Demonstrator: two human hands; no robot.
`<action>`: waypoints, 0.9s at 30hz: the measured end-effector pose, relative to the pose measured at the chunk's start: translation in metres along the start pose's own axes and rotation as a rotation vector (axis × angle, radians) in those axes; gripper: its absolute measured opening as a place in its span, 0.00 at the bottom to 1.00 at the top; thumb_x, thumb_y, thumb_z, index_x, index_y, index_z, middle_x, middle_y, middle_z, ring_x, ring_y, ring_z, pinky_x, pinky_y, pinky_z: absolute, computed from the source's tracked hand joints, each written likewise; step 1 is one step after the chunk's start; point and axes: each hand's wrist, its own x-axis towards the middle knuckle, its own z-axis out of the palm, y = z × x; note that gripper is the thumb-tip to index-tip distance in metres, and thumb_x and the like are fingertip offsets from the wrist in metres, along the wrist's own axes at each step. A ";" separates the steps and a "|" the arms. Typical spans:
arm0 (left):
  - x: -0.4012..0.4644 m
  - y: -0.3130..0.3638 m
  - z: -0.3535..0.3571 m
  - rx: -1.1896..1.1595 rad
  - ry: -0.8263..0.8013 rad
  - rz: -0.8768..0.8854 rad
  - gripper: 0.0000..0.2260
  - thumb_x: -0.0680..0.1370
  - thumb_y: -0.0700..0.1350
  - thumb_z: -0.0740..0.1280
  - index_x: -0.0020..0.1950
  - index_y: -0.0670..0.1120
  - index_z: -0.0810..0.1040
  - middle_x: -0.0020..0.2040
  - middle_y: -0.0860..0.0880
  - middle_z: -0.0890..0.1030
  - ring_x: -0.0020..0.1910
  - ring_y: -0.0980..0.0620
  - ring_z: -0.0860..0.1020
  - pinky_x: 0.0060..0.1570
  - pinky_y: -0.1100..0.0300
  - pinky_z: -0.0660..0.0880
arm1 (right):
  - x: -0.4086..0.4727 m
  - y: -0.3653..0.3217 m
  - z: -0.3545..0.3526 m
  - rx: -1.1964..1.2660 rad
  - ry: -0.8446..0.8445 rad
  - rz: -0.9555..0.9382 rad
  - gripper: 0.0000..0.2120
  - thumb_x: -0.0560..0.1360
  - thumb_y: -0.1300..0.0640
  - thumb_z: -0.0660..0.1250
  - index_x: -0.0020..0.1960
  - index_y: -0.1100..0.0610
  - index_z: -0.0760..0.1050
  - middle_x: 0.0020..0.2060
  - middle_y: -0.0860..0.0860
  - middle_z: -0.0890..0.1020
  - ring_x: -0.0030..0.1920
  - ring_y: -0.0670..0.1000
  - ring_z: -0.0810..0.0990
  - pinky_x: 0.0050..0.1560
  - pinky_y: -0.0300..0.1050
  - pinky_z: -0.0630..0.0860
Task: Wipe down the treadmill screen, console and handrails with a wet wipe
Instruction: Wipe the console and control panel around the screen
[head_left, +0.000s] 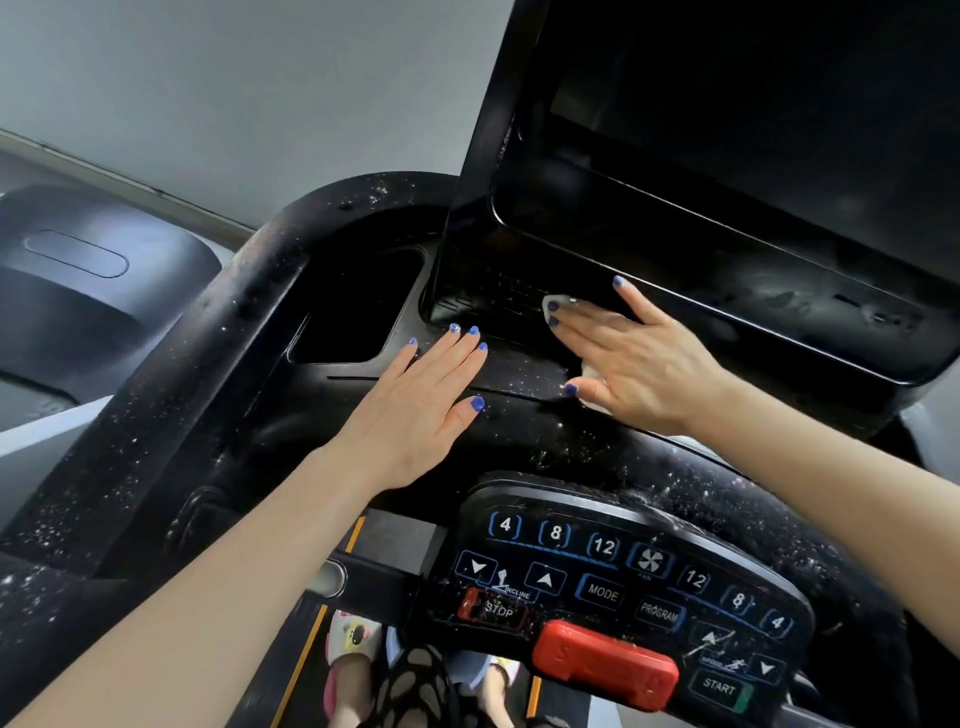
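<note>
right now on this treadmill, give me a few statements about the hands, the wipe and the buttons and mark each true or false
1. The right hand presses the wet wipe flat on the console. True.
2. The left hand grips a handrail. False: it rests flat on the console.
3. The screen is lit. False: it is dark.
4. The red stop button sits left of the MODE button. True.

Soft, even, dim light; faint glare streaks the console (545, 447) toward 4 o'clock; wide-angle bending at edges; sharp centre
</note>
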 end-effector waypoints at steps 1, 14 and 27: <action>0.000 0.000 0.001 0.005 0.001 0.000 0.34 0.78 0.62 0.37 0.82 0.50 0.49 0.82 0.55 0.46 0.77 0.62 0.38 0.75 0.58 0.38 | -0.001 -0.004 0.002 0.039 -0.011 0.003 0.37 0.82 0.36 0.37 0.78 0.60 0.62 0.77 0.54 0.65 0.78 0.50 0.61 0.79 0.57 0.42; 0.000 0.000 0.006 0.019 0.024 -0.007 0.33 0.79 0.61 0.39 0.82 0.50 0.51 0.82 0.55 0.48 0.79 0.60 0.41 0.76 0.57 0.40 | -0.031 -0.009 0.014 0.252 -0.025 -0.010 0.38 0.81 0.35 0.34 0.81 0.57 0.53 0.80 0.49 0.54 0.79 0.45 0.52 0.77 0.53 0.29; 0.001 0.001 0.001 -0.022 0.003 -0.017 0.33 0.79 0.62 0.39 0.82 0.51 0.51 0.82 0.56 0.47 0.79 0.61 0.41 0.76 0.57 0.39 | -0.026 0.002 0.014 0.165 -0.004 0.024 0.42 0.79 0.33 0.27 0.81 0.56 0.52 0.80 0.49 0.54 0.79 0.45 0.48 0.77 0.56 0.30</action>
